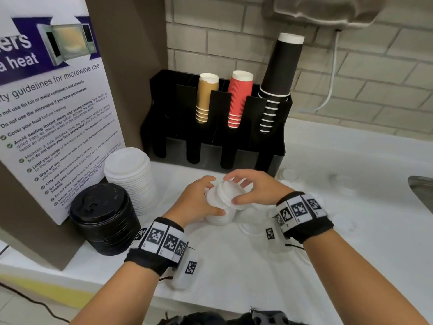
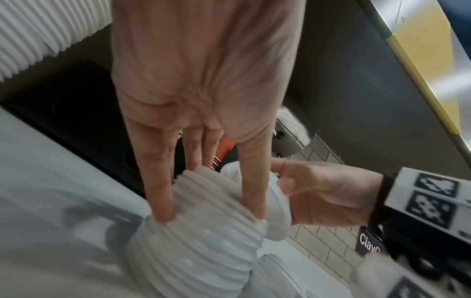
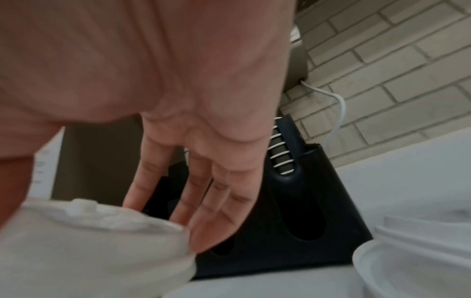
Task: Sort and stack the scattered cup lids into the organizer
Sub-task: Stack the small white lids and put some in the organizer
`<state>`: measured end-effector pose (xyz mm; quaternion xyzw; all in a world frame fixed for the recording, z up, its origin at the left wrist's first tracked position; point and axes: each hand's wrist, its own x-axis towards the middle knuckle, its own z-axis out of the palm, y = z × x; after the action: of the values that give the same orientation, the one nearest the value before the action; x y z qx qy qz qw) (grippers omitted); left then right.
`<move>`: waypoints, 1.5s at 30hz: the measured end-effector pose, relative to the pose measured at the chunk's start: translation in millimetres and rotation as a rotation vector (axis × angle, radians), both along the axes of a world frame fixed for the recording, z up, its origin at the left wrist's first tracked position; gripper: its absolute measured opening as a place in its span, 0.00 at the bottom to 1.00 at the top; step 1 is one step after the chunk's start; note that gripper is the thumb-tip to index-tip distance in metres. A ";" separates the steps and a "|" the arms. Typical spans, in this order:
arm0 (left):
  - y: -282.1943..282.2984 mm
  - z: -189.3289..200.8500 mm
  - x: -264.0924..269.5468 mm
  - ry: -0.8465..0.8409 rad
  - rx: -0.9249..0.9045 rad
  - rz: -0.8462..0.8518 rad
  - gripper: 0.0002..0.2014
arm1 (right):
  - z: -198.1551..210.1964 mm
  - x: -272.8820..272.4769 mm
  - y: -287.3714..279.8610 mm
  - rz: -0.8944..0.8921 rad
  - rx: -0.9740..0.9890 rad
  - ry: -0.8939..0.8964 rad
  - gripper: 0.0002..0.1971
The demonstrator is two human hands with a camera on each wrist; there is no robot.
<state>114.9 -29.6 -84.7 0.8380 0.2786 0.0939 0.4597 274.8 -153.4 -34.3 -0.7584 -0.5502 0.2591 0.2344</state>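
From the head view I see my left hand [image 1: 199,202] gripping a small stack of white lids [image 1: 219,207] on the white counter [image 1: 234,277], my right hand [image 1: 255,188] pinching the top lid [image 1: 230,192]. The black organizer [image 1: 210,146] stands just behind. My left wrist view shows fingers [image 2: 160,193] curled round the ribbed stack. My right wrist view shows fingers [image 3: 203,225] touching the lid's rim before a brick wall [image 3: 395,70].
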 end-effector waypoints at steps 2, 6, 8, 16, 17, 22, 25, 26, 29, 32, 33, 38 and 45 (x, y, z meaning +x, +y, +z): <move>0.4 -1.1 -0.1 -0.035 -0.043 0.014 0.49 | -4.0 -10.2 1.6 0.008 0.001 -0.051 0.26; 0.9 -1.6 -1.6 -0.067 -0.078 0.027 0.53 | -5.0 -19.6 10.9 0.023 0.013 -0.130 0.28; 1.6 -1.5 -2.5 -0.072 -0.079 0.034 0.54 | -3.3 -22.1 15.7 0.039 0.007 -0.166 0.28; 1.8 -0.4 -7.0 -0.048 -0.042 0.015 0.39 | -9.5 -28.2 23.4 0.075 0.004 -0.241 0.28; 1.5 0.0 -7.1 -0.045 -0.035 0.002 0.36 | -12.1 -28.9 22.7 0.076 0.007 -0.247 0.28; -1.1 2.9 -5.4 -0.044 0.006 -0.029 0.32 | -16.5 -30.3 14.8 0.057 0.013 -0.218 0.30; -1.2 6.7 -3.9 -0.029 0.015 -0.032 0.32 | -8.8 -15.4 0.3 -0.035 -0.027 -0.151 0.31; -0.6 7.6 -3.6 -0.024 0.013 -0.034 0.31 | -7.1 -10.2 -5.7 -0.041 -0.088 -0.192 0.32; 1.6 7.8 -2.2 -0.012 0.035 -0.059 0.28 | -7.5 -2.7 -20.2 0.011 -0.371 -0.345 0.36; 1.5 8.5 -1.7 -0.004 0.042 -0.067 0.25 | -12.8 -3.3 -24.5 0.050 -0.486 -0.380 0.39; 1.4 8.6 -1.8 -0.005 0.041 -0.067 0.25 | -15.0 -4.1 -24.4 0.061 -0.493 -0.384 0.39; 0.8 8.3 -2.9 -0.017 0.016 -0.063 0.26 | -21.5 -3.8 -25.7 0.052 -0.419 -0.391 0.33; 2.1 8.6 -5.4 -0.022 0.022 -0.053 0.28 | 8.5 13.4 -27.7 -0.214 -0.018 -0.054 0.16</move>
<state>109.5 -27.5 -76.1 0.8490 0.2502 0.0940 0.4559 288.2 -181.1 -25.8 -0.8216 -0.4699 0.2168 0.2391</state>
